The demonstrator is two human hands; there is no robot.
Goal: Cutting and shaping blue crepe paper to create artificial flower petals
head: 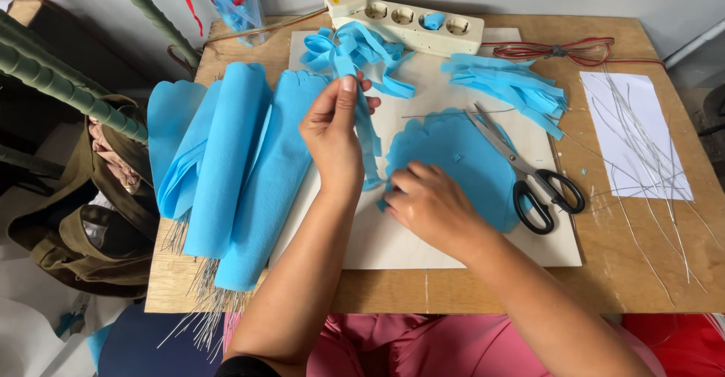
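Hands working blue felt on board.
Left hand (332, 131) is pinching a blue strip (368, 131) upright — right hand (427, 203) is pressing, fingers curled, on a scalloped felt piece (461, 158).

My left hand (332, 139) raised upright, thumb and fingertips pinched together, forearm angling up from below, my right hand (430, 207) lower, palm down, fingers curled, forearm crossing from the right

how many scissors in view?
1. The scissors, black-handled, lie on the pale board right of the right hand, blades over the scalloped blue sheet. More could be hidden under the blue pieces.
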